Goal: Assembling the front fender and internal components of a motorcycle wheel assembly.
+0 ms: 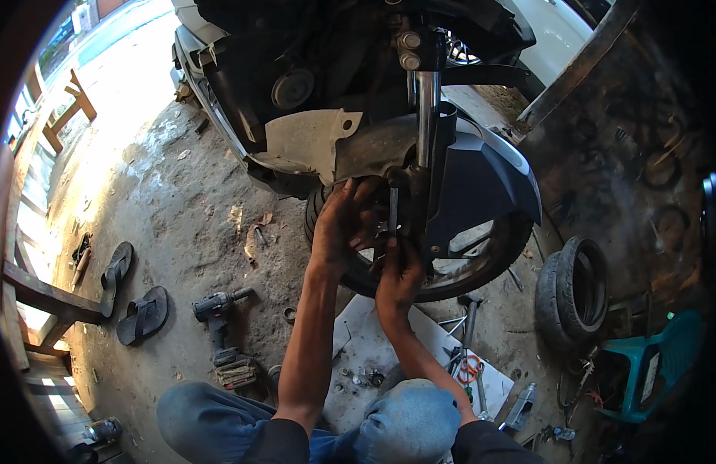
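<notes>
A motorcycle's front wheel [497,251] stands before me, under a dark blue fender [481,185] and a shiny fork tube [428,116]. At the lower end of the fork, my left hand [338,232] reaches in beside the tyre with its fingers curled; what they grip is hidden. Just right of it and lower, my right hand [400,274] pinches near the bottom of a slim, shiny metal bar [394,207], perhaps a spanner, that stands nearly upright against the fork. Shadow hides the fingertips and the part they work on.
A cordless impact driver [219,329] and sandals [143,315] lie on the rough ground to the left. Below the wheel, a pale board [350,340] carries small parts; a hammer [471,313] and orange-handled scissors [471,368] lie nearby. Loose tyres [572,290] and a green chair [659,356] stand right.
</notes>
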### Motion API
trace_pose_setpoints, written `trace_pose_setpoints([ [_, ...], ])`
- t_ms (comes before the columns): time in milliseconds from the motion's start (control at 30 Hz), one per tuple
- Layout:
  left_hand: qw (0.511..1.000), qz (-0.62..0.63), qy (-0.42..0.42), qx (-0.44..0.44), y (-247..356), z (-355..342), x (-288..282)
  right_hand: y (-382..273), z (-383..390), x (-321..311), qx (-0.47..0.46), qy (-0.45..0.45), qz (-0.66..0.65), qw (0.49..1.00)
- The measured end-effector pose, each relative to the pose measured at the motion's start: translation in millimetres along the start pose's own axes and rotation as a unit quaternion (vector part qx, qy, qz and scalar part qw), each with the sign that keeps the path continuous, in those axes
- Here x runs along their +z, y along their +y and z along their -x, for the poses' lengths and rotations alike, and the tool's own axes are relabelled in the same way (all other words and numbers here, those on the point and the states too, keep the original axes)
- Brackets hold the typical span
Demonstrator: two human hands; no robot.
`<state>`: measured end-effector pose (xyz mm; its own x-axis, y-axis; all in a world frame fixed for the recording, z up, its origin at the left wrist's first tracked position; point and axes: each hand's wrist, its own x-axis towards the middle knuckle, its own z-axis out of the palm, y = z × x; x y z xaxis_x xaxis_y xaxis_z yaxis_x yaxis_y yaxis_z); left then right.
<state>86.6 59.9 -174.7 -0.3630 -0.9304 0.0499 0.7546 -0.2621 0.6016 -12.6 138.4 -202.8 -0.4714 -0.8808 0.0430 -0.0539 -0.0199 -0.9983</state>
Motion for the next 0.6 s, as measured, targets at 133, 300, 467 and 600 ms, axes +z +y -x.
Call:
trace_pose_setpoints([
  [133,0.999,0.012,0.038,0.007,-3.5,-0.1,1.3,10.6,3.0,-9.0,0.074,-0.009,-0.089,0.993],
  [300,0.999,0.001,0.033,-0.003,-7.9,-1.1,4.2,10.5,2.7,-23.2,0.206,-0.056,-0.451,0.866],
  [467,0.997,0.004,0.078,0.016,-15.4,-2.5,12.6,2.0,7.1,-7.1,0.159,0.009,-0.314,0.936],
  [600,0.996,0.018,0.087,0.021,-14.1,-1.2,10.2,14.1,2.7,8.5,-0.134,0.045,0.097,0.985],
])
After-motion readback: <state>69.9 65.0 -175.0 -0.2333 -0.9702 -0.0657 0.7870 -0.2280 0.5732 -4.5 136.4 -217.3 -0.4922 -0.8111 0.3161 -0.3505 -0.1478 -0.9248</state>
